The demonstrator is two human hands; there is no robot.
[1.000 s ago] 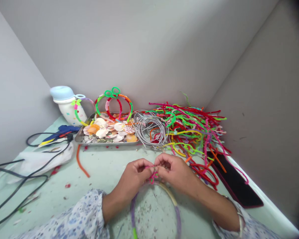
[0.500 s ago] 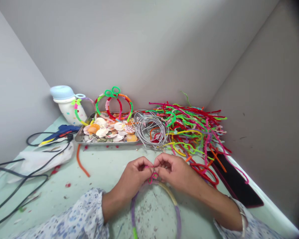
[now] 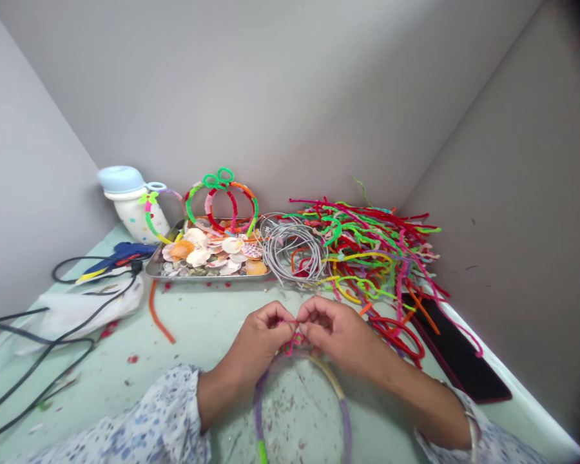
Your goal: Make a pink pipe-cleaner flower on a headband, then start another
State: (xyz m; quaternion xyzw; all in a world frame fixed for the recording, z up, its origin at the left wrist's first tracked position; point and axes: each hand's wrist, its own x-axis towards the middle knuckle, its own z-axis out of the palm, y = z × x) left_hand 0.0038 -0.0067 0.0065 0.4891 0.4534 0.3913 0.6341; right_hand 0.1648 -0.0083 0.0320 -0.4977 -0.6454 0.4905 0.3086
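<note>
My left hand (image 3: 263, 338) and my right hand (image 3: 338, 335) meet at the top of a hoop-shaped headband (image 3: 342, 412) wrapped in purple and cream fuzzy wire. Both hands pinch a short pink pipe cleaner (image 3: 294, 340) that is twisted onto the top of the band. The fingers of both hands are curled and pressed together on it. The band curves down towards me over the pale green table (image 3: 198, 322), with a green stretch at its lower left end.
A heap of coloured pipe cleaners (image 3: 372, 251) lies at the back right beside bare grey headbands (image 3: 292, 251). A metal tray of seashells (image 3: 207, 254) holds finished hoops (image 3: 222, 200). At the left are a white jug (image 3: 130, 203), a glue gun (image 3: 120, 254), black cables (image 3: 43, 341), a loose orange pipe cleaner (image 3: 157, 316); a dark phone (image 3: 459, 361) lies right.
Both hands have shifted slightly away from me while working the pink pipe cleaner on the band. Everything else on the table stays where it was.
</note>
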